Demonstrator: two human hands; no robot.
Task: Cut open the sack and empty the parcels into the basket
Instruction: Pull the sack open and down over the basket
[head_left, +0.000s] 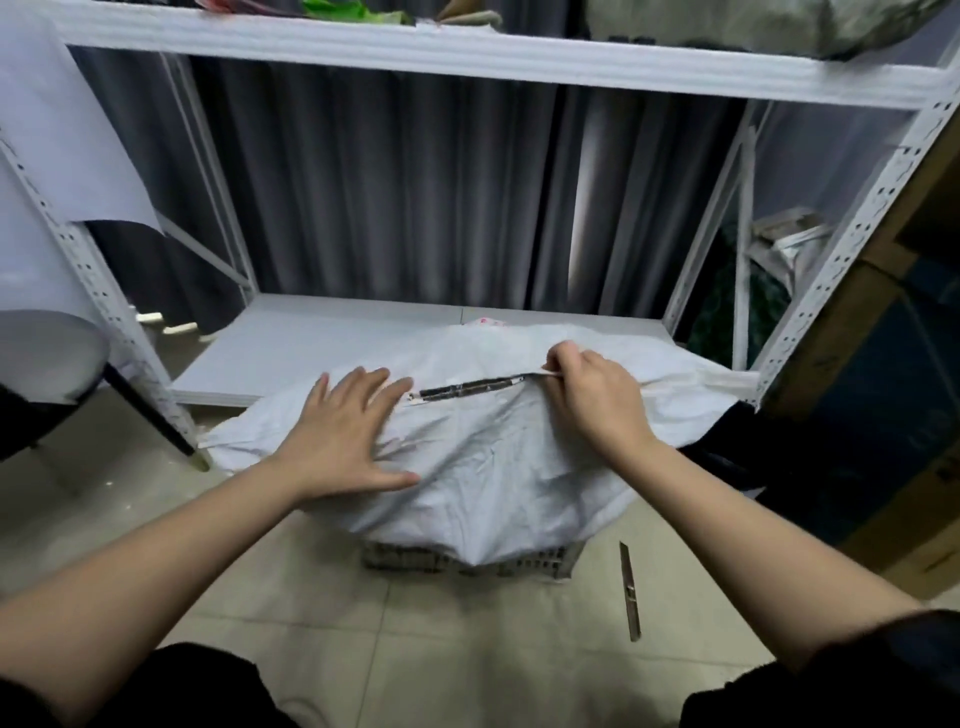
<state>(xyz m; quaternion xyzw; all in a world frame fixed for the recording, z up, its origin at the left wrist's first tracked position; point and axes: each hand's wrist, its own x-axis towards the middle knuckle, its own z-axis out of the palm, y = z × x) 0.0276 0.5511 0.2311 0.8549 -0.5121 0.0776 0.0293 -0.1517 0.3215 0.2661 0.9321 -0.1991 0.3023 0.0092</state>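
The sack (483, 447) drapes over the basket (467, 560), its slit (467, 388) running nine to three. The right hand (597, 400) pinches the slit's three-o'clock edge; the left hand (345, 431) presses flat, fingers spread, at nine.

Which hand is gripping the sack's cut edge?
The right hand pinches the sack at the slit; the left hand only presses flat on it.
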